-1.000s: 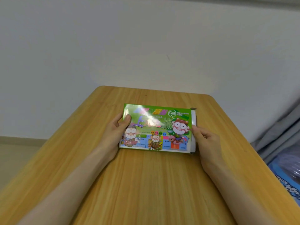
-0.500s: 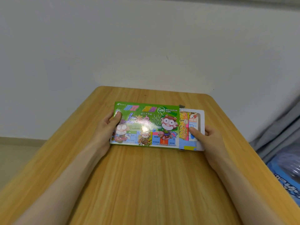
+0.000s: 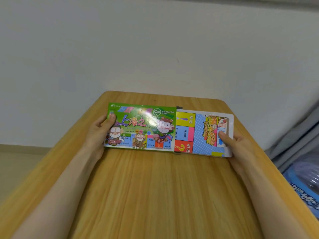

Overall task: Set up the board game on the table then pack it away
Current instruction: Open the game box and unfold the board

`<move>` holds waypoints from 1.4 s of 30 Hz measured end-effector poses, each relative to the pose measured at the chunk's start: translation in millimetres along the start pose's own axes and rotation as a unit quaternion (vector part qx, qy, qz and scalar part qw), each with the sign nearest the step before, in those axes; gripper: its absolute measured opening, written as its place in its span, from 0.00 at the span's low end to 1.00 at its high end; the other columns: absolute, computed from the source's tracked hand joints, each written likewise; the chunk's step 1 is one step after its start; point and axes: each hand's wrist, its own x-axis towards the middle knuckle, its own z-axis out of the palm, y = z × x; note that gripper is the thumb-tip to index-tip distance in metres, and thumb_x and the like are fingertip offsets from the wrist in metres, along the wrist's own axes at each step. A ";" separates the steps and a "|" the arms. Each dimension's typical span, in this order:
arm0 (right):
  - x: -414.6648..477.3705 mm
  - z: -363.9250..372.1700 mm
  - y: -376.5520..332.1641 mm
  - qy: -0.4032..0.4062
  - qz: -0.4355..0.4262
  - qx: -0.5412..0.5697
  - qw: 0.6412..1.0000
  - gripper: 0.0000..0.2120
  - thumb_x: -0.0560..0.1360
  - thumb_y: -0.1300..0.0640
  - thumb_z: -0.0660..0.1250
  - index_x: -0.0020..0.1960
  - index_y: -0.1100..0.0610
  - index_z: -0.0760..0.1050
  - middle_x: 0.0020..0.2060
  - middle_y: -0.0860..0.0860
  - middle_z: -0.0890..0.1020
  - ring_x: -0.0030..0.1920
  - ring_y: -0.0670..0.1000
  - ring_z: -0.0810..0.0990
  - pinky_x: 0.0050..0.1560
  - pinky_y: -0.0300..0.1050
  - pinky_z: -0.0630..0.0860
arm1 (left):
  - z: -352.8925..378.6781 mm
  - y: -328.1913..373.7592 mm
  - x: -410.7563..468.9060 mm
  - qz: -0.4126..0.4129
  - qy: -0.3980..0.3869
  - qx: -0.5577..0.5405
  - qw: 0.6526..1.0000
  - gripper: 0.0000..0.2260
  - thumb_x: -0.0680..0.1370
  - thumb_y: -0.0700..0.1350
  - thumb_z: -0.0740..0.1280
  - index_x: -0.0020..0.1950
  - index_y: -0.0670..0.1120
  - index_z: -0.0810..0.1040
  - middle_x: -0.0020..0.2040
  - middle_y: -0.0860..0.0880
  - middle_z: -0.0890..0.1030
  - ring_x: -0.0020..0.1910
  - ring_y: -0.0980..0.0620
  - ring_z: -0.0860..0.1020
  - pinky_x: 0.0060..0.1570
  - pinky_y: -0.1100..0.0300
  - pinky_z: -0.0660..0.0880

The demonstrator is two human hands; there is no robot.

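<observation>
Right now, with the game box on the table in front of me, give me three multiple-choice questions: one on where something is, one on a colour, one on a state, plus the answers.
1. On which side does the white inner tray stick out of the green sleeve?
A) the person's right
B) the person's left
C) toward the wall

2. What is the main colour of the sleeve's cover?
A) blue
B) green
C) red

3. How does the tray sit?
A) fully inside the sleeve
B) partly slid out
C) lying apart from the sleeve

Answers:
1 A: the tray's exposed end is at the right hand, which pinches it.
2 B: green surrounds the cartoon figures beside the thumb of the left hand.
3 B: its folded board shows, while its other end is hidden in the sleeve.
</observation>
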 end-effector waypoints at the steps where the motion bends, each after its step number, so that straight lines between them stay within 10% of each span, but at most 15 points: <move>1: -1.9 -0.3 -1.4 0.004 -0.002 0.001 1.000 0.44 0.40 0.37 0.81 0.51 0.57 0.80 0.42 0.55 0.85 0.40 0.53 0.85 0.35 0.43 0.81 | -0.7 -0.3 0.8 0.000 0.009 0.000 1.000 0.06 0.79 0.47 0.65 0.52 0.48 0.80 0.43 0.50 0.86 0.38 0.53 0.84 0.38 0.59 0.81; 5: -3.9 -3.8 -6.7 0.031 0.019 0.018 0.999 0.15 0.69 0.54 0.72 0.54 0.59 0.78 0.37 0.52 0.85 0.35 0.50 0.84 0.35 0.44 0.82 | -6.3 -4.1 7.2 0.033 0.148 0.037 0.988 0.06 0.77 0.46 0.68 0.53 0.49 0.77 0.42 0.51 0.84 0.34 0.56 0.82 0.33 0.62 0.79; 10: -2.6 -6.0 -10.7 0.032 0.066 -0.019 0.997 0.08 0.74 0.62 0.66 0.53 0.61 0.77 0.34 0.53 0.85 0.32 0.50 0.84 0.30 0.43 0.81 | -9.7 -14.4 14.9 0.072 0.251 0.218 0.940 0.11 0.76 0.42 0.67 0.53 0.46 0.66 0.48 0.48 0.74 0.48 0.47 0.77 0.43 0.56 0.73; 14: -4.6 1.3 -11.2 0.003 0.108 -0.058 0.992 0.18 0.72 0.63 0.69 0.61 0.64 0.72 0.43 0.61 0.84 0.32 0.52 0.83 0.30 0.45 0.81 | -8.9 -18.2 17.5 0.006 0.146 0.281 0.949 0.18 0.69 0.48 0.69 0.57 0.51 0.70 0.61 0.40 0.75 0.55 0.44 0.78 0.59 0.50 0.74; 20: -13.8 20.3 -10.3 -0.096 0.131 -0.182 0.970 0.23 0.72 0.63 0.70 0.64 0.53 0.67 0.41 0.56 0.84 0.32 0.51 0.84 0.30 0.43 0.80 | 11.2 -22.8 -1.7 0.127 -0.145 0.446 0.874 0.23 0.79 0.42 0.65 0.73 0.42 0.65 0.71 0.48 0.68 0.69 0.54 0.66 0.66 0.68 0.59; 26: -20.3 38.3 -1.4 -0.124 0.069 -0.267 0.953 0.22 0.76 0.60 0.67 0.64 0.45 0.64 0.49 0.50 0.82 0.44 0.52 0.83 0.48 0.50 0.80 | 33.2 -17.3 -19.6 0.123 -0.304 0.403 0.855 0.43 0.64 0.78 0.57 0.74 0.58 0.56 0.76 0.59 0.51 0.73 0.71 0.43 0.71 0.70 0.44; 29: -24.7 47.9 4.4 -0.046 0.010 -0.283 0.958 0.17 0.76 0.58 0.67 0.61 0.47 0.67 0.43 0.46 0.79 0.38 0.46 0.81 0.36 0.36 0.78 | 42.9 -17.9 -30.4 0.135 -0.374 0.465 0.791 0.45 0.55 0.79 0.63 0.69 0.67 0.56 0.75 0.63 0.47 0.74 0.67 0.38 0.74 0.61 0.42; 33: -23.5 50.4 10.9 0.009 -0.051 -0.308 0.950 0.16 0.75 0.58 0.68 0.61 0.54 0.71 0.52 0.50 0.76 0.49 0.50 0.79 0.44 0.39 0.77 | 47.0 -16.4 -40.0 0.153 -0.414 0.539 0.717 0.43 0.52 0.83 0.55 0.65 0.74 0.49 0.70 0.73 0.40 0.71 0.69 0.32 0.73 0.55 0.37; 42: -21.7 38.4 -4.1 -0.118 -0.052 -0.440 0.889 0.36 0.65 0.47 0.77 0.69 0.52 0.66 0.61 0.47 0.70 0.61 0.47 0.71 0.62 0.45 0.71 | 35.0 -12.0 -33.7 0.138 -0.373 0.556 0.730 0.45 0.55 0.83 0.55 0.69 0.68 0.53 0.76 0.64 0.47 0.73 0.68 0.39 0.74 0.61 0.45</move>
